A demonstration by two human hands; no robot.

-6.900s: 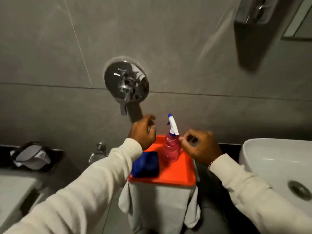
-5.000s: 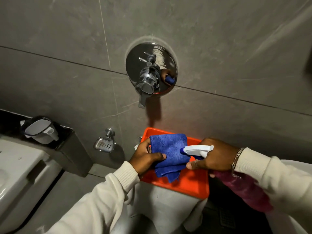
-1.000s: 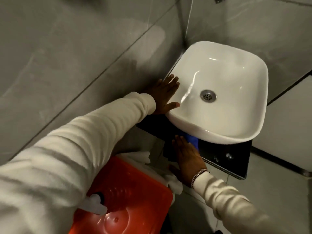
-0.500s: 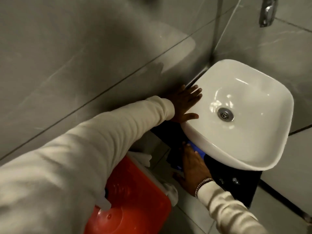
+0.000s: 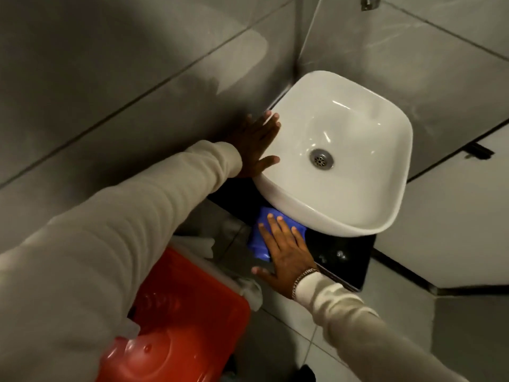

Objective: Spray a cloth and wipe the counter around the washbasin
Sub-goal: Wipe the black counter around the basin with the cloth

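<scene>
The right hand lies flat, fingers spread, pressing the blue cloth onto the black counter just near of the white washbasin. The basin holds nothing but its drain. The left hand rests open-palmed against the basin's left rim. A red tray sits near left.

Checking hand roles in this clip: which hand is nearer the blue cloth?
Right. The right hand lies flat on the blue cloth on the dark counter; the left hand rests apart, against the washbasin side.
</scene>
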